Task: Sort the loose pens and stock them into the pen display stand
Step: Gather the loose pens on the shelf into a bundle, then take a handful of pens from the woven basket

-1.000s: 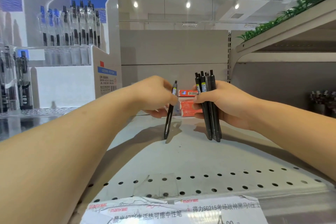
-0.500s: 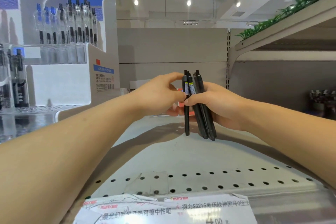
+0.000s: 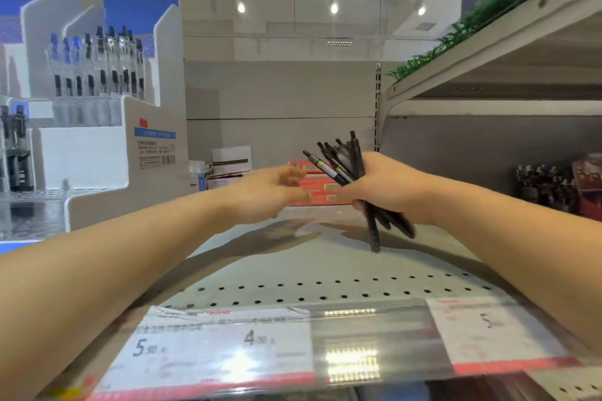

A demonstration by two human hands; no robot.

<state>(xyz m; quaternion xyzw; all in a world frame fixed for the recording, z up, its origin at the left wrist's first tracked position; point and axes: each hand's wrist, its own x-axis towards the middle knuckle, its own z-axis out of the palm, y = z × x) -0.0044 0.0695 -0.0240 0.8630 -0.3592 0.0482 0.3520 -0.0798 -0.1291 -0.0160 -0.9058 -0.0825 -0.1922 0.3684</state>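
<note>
My right hand (image 3: 384,189) grips a bundle of several black pens (image 3: 345,163) above the grey shelf, their tops fanned out up and to the left and their tips pointing down near the shelf surface. My left hand (image 3: 270,192) hovers just left of the bundle with relaxed, blurred fingers and holds nothing. The white and blue pen display stand (image 3: 107,140) stands at the left, with rows of clear pens with blue and black caps upright in its upper tier.
The perforated grey shelf (image 3: 293,257) carries price labels (image 3: 208,348) along its front edge. Red flat boxes (image 3: 317,189) and small white boxes (image 3: 228,163) lie at the back. An upper shelf with green plastic grass (image 3: 472,29) overhangs at right.
My left hand passed its single pen into the bundle in my right hand and has drawn back empty. The bundle now fans out and tilts left.
</note>
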